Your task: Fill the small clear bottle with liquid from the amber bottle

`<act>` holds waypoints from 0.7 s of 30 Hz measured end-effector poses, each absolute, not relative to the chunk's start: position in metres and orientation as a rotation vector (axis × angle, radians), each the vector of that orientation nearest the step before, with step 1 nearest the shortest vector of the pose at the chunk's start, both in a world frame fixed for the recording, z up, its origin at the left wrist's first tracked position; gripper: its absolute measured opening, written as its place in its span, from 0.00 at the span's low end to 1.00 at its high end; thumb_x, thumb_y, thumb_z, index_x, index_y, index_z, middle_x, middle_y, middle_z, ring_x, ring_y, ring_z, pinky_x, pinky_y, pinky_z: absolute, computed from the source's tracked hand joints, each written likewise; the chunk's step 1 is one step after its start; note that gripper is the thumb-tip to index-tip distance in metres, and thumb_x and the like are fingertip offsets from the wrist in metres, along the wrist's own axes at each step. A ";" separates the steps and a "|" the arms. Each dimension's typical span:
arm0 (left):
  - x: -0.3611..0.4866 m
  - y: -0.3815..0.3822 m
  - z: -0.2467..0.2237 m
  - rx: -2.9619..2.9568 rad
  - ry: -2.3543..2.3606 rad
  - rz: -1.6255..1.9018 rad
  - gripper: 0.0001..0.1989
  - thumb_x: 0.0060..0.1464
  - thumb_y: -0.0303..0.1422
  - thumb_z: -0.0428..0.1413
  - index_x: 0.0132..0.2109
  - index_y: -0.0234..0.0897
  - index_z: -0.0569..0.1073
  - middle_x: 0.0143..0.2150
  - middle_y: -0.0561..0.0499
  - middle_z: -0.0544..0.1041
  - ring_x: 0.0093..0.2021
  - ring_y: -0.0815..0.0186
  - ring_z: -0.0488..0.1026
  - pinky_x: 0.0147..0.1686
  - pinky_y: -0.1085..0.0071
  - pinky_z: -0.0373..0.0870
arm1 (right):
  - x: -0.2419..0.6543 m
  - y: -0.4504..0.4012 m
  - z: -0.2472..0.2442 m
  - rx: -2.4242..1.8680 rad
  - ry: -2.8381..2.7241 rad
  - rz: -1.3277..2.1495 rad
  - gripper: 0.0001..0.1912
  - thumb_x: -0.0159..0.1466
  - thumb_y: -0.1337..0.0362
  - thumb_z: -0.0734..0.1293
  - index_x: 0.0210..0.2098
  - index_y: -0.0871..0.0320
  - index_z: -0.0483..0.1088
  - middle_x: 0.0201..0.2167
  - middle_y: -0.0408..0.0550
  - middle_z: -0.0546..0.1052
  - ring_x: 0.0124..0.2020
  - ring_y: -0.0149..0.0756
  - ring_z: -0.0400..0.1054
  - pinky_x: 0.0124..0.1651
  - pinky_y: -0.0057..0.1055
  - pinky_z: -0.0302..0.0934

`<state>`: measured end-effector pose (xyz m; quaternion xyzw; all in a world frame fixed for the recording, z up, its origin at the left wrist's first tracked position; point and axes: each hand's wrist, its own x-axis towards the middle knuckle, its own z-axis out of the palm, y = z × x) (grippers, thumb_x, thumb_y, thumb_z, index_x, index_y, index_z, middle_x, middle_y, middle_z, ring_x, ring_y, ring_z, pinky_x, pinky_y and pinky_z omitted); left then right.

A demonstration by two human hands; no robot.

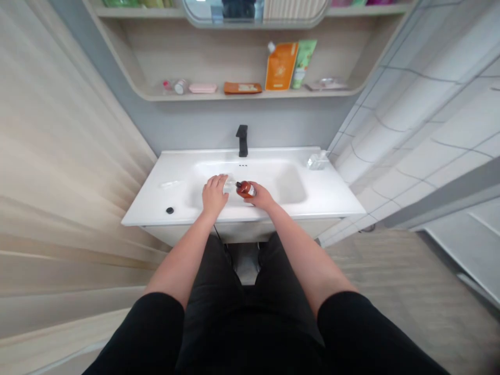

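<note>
Bottle [245, 188], one, reddish-brown with a pale label and a dark neck: above the basin, near its front edge, tilted with the neck toward the left. Right hand [261, 197]: closed around the bottle's body and label. Left hand [214, 194]: fingers curled on a small clear vessel [229, 184], by the bottle's neck.

Basin [291, 188], white, wide, shallow, set into a white countertop [332, 200]. Faucet [242, 141], black, upright at the back edge, centred. On the countertop, left: a small round black piece [170, 210] toward the front; a clear, slender object [170, 184] behind it. Right, at the back: a clear dispenser [317, 160].

Wall shelf [242, 97], pale: pink case [203, 88], orange-brown packet [242, 88], orange pouch [282, 66] standing, green tube [303, 63] leaning beside it.

Room: cream curtain [58, 135] at left, white tiled wall [429, 130] at right, greyish wood-look floor [378, 271].

Hard to make out, from where I stand: whether neck and vessel touch; the vessel's shape, partly behind fingers; the label's wording; what the slender clear object is. Cut off: the upper shelf goods and the top of a rounded, reflective panel [255, 14].
</note>
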<state>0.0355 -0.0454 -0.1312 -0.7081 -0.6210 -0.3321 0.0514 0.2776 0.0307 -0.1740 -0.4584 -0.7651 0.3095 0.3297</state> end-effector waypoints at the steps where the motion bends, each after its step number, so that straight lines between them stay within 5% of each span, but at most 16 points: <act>1: 0.036 -0.046 -0.131 -2.151 -1.897 -0.988 0.39 0.57 0.23 0.63 0.75 0.41 0.73 0.74 0.40 0.75 0.75 0.43 0.68 0.75 0.46 0.65 | 0.278 0.030 -0.173 -1.205 -2.005 0.807 0.46 0.53 0.61 0.85 0.69 0.53 0.74 0.61 0.53 0.84 0.59 0.56 0.79 0.64 0.49 0.72; 21: 0.039 -0.050 -0.126 -2.092 -1.940 -0.830 0.38 0.60 0.24 0.59 0.76 0.44 0.72 0.77 0.44 0.73 0.78 0.47 0.66 0.75 0.50 0.65 | 0.277 0.025 -0.164 -1.255 -2.037 0.789 0.46 0.53 0.64 0.85 0.69 0.54 0.74 0.60 0.52 0.85 0.56 0.52 0.81 0.63 0.45 0.73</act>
